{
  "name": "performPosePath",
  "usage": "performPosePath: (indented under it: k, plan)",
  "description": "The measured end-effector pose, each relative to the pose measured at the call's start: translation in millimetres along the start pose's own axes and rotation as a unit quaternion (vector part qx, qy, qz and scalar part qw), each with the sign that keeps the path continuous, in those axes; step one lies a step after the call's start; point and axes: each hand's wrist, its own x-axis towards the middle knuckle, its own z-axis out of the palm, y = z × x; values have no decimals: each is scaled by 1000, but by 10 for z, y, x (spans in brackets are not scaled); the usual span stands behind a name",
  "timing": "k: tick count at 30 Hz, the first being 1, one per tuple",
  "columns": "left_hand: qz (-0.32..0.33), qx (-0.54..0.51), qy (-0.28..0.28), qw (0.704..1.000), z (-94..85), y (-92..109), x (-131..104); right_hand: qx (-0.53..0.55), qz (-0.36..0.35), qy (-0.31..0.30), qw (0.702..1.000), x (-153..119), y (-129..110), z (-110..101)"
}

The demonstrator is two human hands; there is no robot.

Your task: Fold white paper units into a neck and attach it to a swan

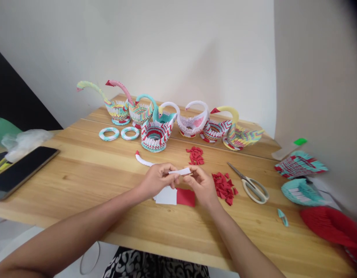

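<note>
Between my two hands is a narrow folded strip of white paper [180, 172], held above the table. My left hand [157, 179] pinches its left end, and my right hand [202, 185] pinches the right end. Just below them lie white paper sheets [166, 196] beside a red paper sheet [186, 197]. Behind my left hand is a curved white paper neck with a red tip [142, 160]. A pile of small folded red paper pieces [225, 188] lies right of my right hand, with a smaller red pile [195, 155] farther back.
Several folded-paper swans [192, 121] stand along the back. Two paper rings [109, 134] lie at back left. Scissors [252, 187] rest on the right, near teal paper parts [301, 192] and a red folded-paper piece [330, 226]. A phone [23, 170] and plastic bag [24, 143] are on the left.
</note>
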Motion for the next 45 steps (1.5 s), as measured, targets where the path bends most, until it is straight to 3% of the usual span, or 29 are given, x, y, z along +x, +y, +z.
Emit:
performPosePath:
  k: [6, 13, 17, 21, 27, 35, 45]
  plan:
    - [-10, 3, -17, 1000, 10, -13, -1, -10, 11, -16, 1000, -3, -32, 39]
    - [-8, 21, -24, 999, -18, -34, 11, -23, 8, 7, 1000, 9, -77, 13]
    - [6, 13, 1, 1000, -60, -45, 24, -37, 13, 14, 999, 22, -76, -5]
    - [14, -45, 45, 998, -80, -11, 28, -61, 2, -28, 998, 0, -58, 26]
    - [-6, -101, -9, 995, -31, -17, 29, -64, -9, -38, 997, -38, -72, 77]
    - [-14, -95, 38, 995, -86, 51, 25, -90, -22, -38, 995, -23, -47, 67]
    - [-13, -126, 47, 991, -120, 41, 31, -78, -18, -61, 995, -37, -85, 45]
